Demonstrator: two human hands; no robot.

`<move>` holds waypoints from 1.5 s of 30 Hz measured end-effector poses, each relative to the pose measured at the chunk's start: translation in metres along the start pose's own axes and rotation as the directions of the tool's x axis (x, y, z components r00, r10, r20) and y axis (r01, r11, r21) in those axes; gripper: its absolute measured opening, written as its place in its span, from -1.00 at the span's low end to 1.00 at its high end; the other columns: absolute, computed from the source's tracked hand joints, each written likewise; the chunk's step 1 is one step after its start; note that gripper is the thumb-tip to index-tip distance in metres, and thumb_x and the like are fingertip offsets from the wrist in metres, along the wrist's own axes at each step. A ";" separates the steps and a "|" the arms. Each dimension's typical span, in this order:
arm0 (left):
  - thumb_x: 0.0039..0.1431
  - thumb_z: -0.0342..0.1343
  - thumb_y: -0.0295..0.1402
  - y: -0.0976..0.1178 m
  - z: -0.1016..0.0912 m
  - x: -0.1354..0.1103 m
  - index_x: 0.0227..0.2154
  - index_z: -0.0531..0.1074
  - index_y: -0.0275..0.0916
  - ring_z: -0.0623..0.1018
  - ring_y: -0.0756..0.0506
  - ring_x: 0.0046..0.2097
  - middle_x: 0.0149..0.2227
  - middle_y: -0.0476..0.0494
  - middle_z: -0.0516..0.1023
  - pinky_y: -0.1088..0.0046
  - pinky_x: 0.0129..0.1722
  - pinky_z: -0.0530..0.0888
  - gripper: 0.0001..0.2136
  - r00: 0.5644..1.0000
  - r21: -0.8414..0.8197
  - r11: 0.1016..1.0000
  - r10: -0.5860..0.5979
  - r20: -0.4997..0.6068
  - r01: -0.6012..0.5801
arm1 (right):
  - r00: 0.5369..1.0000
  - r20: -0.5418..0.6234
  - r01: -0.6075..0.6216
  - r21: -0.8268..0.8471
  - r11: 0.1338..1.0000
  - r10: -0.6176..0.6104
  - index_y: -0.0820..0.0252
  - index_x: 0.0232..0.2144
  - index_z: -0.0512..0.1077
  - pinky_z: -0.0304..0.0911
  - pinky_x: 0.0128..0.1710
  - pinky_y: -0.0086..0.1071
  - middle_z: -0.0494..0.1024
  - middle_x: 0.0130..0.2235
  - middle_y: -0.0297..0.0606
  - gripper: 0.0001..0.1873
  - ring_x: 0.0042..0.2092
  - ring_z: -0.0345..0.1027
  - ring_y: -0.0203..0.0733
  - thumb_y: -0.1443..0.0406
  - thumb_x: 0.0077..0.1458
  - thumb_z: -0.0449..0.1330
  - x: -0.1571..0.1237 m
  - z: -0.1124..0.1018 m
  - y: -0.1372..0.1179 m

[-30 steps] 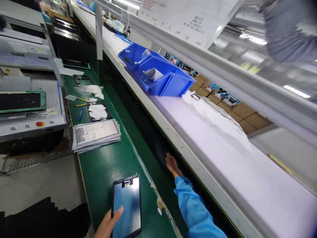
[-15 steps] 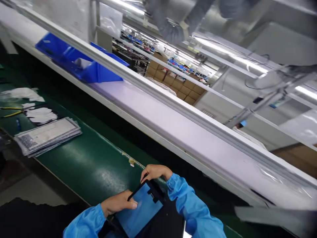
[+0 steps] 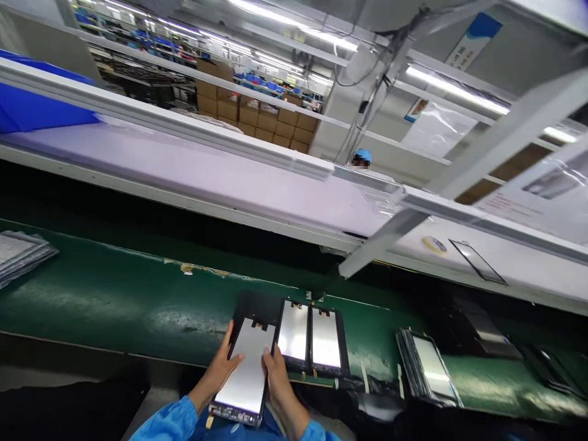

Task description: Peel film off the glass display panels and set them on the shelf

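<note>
A flat display panel (image 3: 248, 367) with a silvery back, black edges and a small circuit strip at its near end is held low in front of me. My left hand (image 3: 217, 372) grips its left edge, with the thumb lying over the silver face. On the opposite edge, my right hand (image 3: 280, 383) holds the panel, its thumb also on the face. Just beyond and to the right, two similar panels (image 3: 294, 331) lie side by side on the green bench (image 3: 184, 312). The undersides of my fingers are hidden.
A stack of panels (image 3: 432, 367) lies farther right, beside dark flat parts (image 3: 487, 331). Wrapped sheets (image 3: 21, 254) sit at the far left. The raised white shelf (image 3: 257, 184) carries a blue bin (image 3: 41, 101), a tape roll (image 3: 434, 245) and a thin black frame (image 3: 478, 262). A slanted post (image 3: 390, 236) stands ahead.
My view has swung right, bringing the other panels into sight. The held panel now looks silvery instead of blue, and my right hand has moved from its far end to its right edge.
</note>
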State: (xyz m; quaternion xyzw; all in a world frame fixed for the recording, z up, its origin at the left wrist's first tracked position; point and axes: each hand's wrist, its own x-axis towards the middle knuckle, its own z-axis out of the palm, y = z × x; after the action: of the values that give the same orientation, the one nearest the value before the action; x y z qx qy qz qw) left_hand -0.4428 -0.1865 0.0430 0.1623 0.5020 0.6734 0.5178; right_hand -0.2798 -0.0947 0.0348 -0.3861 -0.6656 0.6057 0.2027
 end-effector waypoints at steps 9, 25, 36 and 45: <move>-0.24 0.44 -0.06 -0.041 0.016 0.062 0.02 0.34 -0.24 0.58 -0.36 0.09 0.04 -0.38 0.59 0.19 0.08 0.52 -0.26 0.979 0.167 0.986 0.043 -0.202 -0.009 | 0.964 -0.245 -0.106 -0.015 0.994 0.099 0.32 0.08 0.48 0.35 0.15 -0.01 0.52 0.11 0.13 -0.17 0.11 0.44 0.16 -0.20 -0.01 0.16 -0.008 -0.089 0.049; 0.16 0.10 -0.53 -0.049 0.013 0.140 0.24 0.21 -0.33 0.50 -0.21 0.24 0.23 -0.40 0.47 0.24 0.29 0.37 -0.44 0.980 0.604 0.797 0.114 -0.165 0.010 | 0.964 -0.161 -0.217 -0.013 0.976 0.212 0.25 -0.10 0.54 0.48 -0.14 -0.07 0.62 -0.11 0.06 -0.37 -0.07 0.56 0.18 -0.11 -0.01 0.17 -0.067 -0.093 0.105; 0.17 -0.02 -0.62 -0.056 0.044 0.131 0.37 0.01 -0.61 -0.01 -0.33 0.49 0.43 -0.63 0.06 0.19 0.46 -0.05 -0.32 0.962 0.871 0.480 0.170 -0.215 0.110 | 0.996 -0.061 -0.093 -0.617 0.781 0.071 0.54 0.26 0.34 0.09 0.39 -0.13 0.35 0.29 0.20 -0.45 0.36 0.21 0.09 0.44 0.27 0.01 0.005 -0.025 0.028; 0.10 -0.01 -0.65 -0.053 0.054 0.114 0.30 0.18 -0.65 0.07 -0.25 0.48 0.42 -0.62 0.13 0.31 0.46 -0.01 -0.36 0.962 0.847 0.519 0.155 -0.226 0.115 | 0.980 -0.006 -0.129 -0.779 0.614 0.198 0.46 0.31 0.30 0.01 0.42 -0.12 0.20 0.38 0.17 -0.44 0.41 0.07 0.16 0.40 0.30 0.05 0.002 -0.015 0.014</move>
State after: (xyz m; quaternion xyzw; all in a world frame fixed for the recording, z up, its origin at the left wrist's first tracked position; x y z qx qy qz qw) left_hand -0.4211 -0.0634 -0.0120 0.3066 0.8317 0.3617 0.2890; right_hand -0.2659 -0.0839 0.0239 -0.4698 -0.8307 0.2913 -0.0662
